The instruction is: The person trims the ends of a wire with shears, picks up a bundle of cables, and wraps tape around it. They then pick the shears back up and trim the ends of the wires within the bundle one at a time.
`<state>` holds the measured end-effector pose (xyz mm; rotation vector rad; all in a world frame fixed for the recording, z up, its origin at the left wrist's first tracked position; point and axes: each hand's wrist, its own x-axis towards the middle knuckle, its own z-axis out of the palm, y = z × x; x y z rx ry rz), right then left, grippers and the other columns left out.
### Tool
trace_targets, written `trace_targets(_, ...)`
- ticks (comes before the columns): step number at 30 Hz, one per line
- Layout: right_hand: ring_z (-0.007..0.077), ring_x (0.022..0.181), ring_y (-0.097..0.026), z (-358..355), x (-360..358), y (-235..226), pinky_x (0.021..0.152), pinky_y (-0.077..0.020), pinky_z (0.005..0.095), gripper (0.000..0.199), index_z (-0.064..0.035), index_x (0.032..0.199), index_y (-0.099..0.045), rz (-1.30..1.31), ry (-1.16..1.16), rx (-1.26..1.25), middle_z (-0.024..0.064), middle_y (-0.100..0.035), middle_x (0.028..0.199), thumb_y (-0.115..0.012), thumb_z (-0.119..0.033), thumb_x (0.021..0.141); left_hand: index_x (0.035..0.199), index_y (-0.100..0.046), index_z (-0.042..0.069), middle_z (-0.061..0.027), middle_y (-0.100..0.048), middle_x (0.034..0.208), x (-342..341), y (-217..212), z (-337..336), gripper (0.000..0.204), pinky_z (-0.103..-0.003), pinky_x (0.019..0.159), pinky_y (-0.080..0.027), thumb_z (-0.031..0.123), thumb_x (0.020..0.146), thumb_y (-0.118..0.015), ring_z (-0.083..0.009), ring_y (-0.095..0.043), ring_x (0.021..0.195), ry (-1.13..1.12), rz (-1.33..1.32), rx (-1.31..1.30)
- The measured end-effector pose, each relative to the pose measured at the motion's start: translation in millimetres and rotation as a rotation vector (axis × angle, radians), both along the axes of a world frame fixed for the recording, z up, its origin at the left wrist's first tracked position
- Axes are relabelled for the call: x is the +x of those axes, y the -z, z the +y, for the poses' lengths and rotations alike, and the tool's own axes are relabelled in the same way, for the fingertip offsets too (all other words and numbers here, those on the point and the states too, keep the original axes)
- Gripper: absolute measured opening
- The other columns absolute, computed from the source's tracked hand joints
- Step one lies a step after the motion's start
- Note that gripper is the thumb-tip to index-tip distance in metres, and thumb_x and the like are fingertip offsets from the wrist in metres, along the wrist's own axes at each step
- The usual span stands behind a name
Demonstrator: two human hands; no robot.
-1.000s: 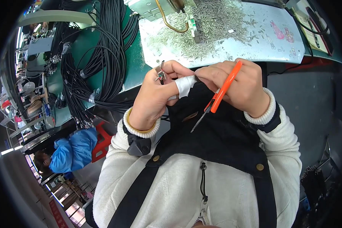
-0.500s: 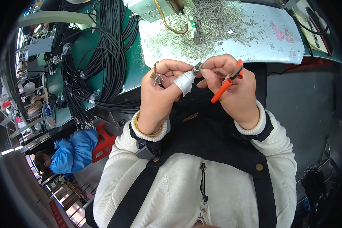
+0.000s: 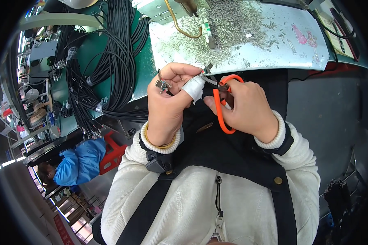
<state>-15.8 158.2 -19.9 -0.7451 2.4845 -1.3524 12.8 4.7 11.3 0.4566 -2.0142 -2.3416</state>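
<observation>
My left hand (image 3: 167, 102), its thumb wrapped in white tape (image 3: 194, 87), pinches a small connector piece (image 3: 208, 67) with a metal end and a bit of green. More small metal connector pieces (image 3: 162, 85) stick out near the base of its index finger. In my right hand (image 3: 253, 108) is a pair of orange-handled cutting pliers (image 3: 221, 116), with the handles spread. Their jaws (image 3: 210, 81) reach to the piece at my left fingertips; whether they touch it I cannot tell.
Many small silvery metal pieces (image 3: 241, 24) cover the pale work board (image 3: 274, 57) ahead, beside a bench machine (image 3: 157, 10). Bundled black cables (image 3: 120, 61) lie on the green table at left. Further left, a person in blue (image 3: 81, 161) sits by a red stool (image 3: 112, 153).
The pliers have swung from lying back in my right palm to pointing at the left fingertips. My right fingers have let go of the small piece and now grip the handles.
</observation>
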Motion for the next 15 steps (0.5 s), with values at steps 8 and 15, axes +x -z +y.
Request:
trace_targets(8,0.0157,0.039,-0.051,-4,0,16,0.037,-0.0355,0.0266,0.025,-0.0003,0.070,-0.052,-0.283,-0.030,-0.156,0.0073,-0.048,0.046,-0.061,-0.022,0.079,0.090,-0.056,0.000,0.0023,-0.054,0.071,-15,2,-13,0.014,-0.016,0.040,-0.023,0.000,0.075,-0.058,0.0006,-0.037,0.050,0.097,-0.159,0.030)
trace_targets(15,0.0080,0.040,-0.049,-2,-22,-9,0.032,-0.0299,0.0174,0.021,-0.0014,0.080,-0.051,-0.617,0.222,-0.519,0.0029,-0.052,0.053,-0.056,-0.021,0.083,0.094,-0.055,0.000,0.0030,-0.046,0.064,-59,19,-23,0.016,-0.016,0.038,-0.020,0.003,0.079,-0.054,-0.0022,-0.033,0.046,0.126,-0.169,0.383)
